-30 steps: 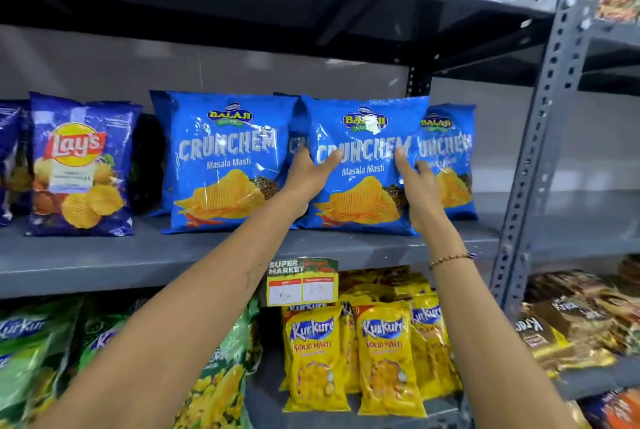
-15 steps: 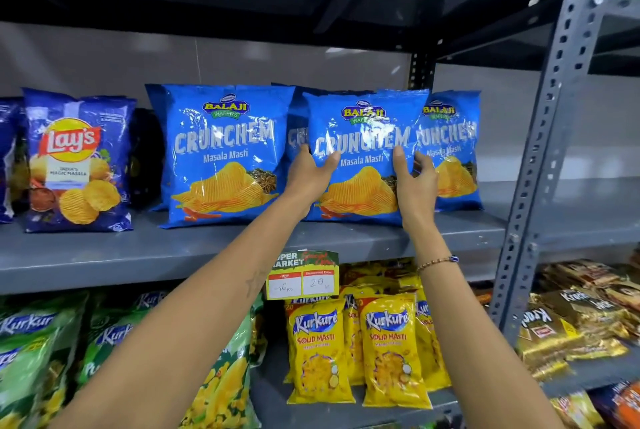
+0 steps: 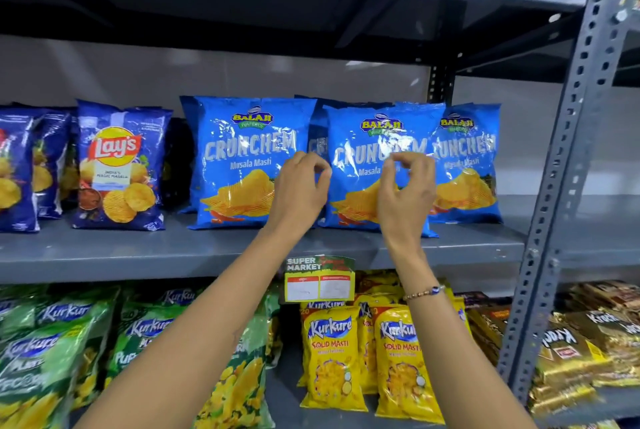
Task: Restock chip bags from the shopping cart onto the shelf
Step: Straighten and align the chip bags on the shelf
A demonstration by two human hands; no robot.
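Observation:
A blue Balaji Crunchem bag [image 3: 349, 138] stands upright on the grey middle shelf [image 3: 138, 255], between a Crunchem bag to its left [image 3: 249, 158] and another to its right [image 3: 467, 165] that it partly overlaps. My left hand [image 3: 301, 193] hovers just in front of the middle bag's left edge. In front of its centre-right is my right hand [image 3: 405, 196]. Both hands have loosely curled fingers and hold nothing. The shopping cart is out of view.
Lay's bags [image 3: 117, 169] fill the shelf's left part. A grey slotted upright [image 3: 561, 186] bounds the shelf on the right, with bare shelf beside the rightmost bag. Below hang a price tag [image 3: 318, 283], green [image 3: 52, 352] and yellow Kurkure bags [image 3: 332, 356].
Both hands have let go of the middle Crunchem bag and drawn back toward me, fingers curling in. The bag stays standing on the shelf.

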